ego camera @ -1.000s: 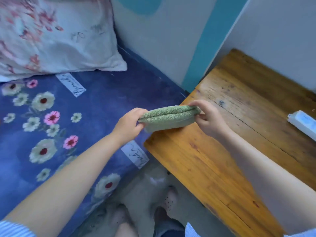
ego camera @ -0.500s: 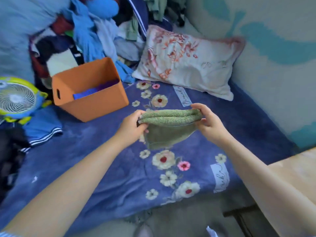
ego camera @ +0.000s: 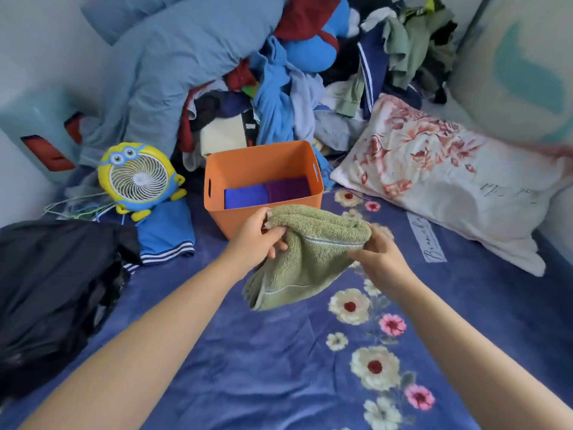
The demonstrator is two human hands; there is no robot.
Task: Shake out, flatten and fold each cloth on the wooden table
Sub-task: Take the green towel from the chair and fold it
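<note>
A folded green terry cloth (ego camera: 307, 259) hangs in the air above the blue flowered bedspread. My left hand (ego camera: 259, 235) pinches its left end and my right hand (ego camera: 379, 257) grips its right end; the lower fold droops toward the left. Just beyond the cloth stands an orange bin (ego camera: 263, 164) holding a folded blue cloth (ego camera: 246, 197) and a folded purple cloth (ego camera: 288, 189) side by side. The wooden table is out of view.
A flowered pillow (ego camera: 440, 187) lies at the right. A yellow cartoon desk fan (ego camera: 138, 180) stands left of the bin, with a black garment (ego camera: 52, 290) nearer me. A heap of clothes (ego camera: 279, 76) fills the back of the bed.
My view has swung left from the wooden table to the bed. Both hands have carried the green cloth over to just in front of the orange bin, and its lower fold now sags.
</note>
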